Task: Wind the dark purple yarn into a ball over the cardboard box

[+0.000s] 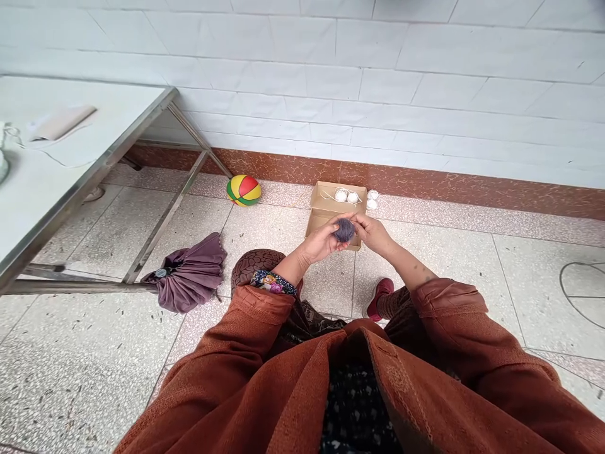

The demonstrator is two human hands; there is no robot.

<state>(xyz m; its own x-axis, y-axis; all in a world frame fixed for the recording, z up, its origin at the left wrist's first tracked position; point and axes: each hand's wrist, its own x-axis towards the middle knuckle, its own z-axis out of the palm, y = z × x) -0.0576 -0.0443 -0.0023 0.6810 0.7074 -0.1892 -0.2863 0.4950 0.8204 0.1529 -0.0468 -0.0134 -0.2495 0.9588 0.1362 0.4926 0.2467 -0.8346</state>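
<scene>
Fingers of the left hand (322, 244) are closing around a small, dark purple-grey ball of wound yarn (344, 231), the thumb pressing on its near side. Those of the right hand (375, 237) are bunching narrowly at the ball's right side; whether they are pinching a strand, I cannot tell from where I am standing. Both hands are holding level in front of the brown-coated person, the yarn partly covering the view of an open tan cardboard box (317, 218) on the speckled stone floor (416, 265). Two round white balls (341, 195) are sitting in the rear part of the box with loose pale thread, and two more white balls (372, 204) are lying just beside it on the right. Left of the box, a ball with red, yellow and green panels (244, 190) is resting near a leg of the white-topped, metal-framed bench (127, 104). Below the bench's edge, a pleated mauve fabric bundle (193, 277) is spreading out.
</scene>
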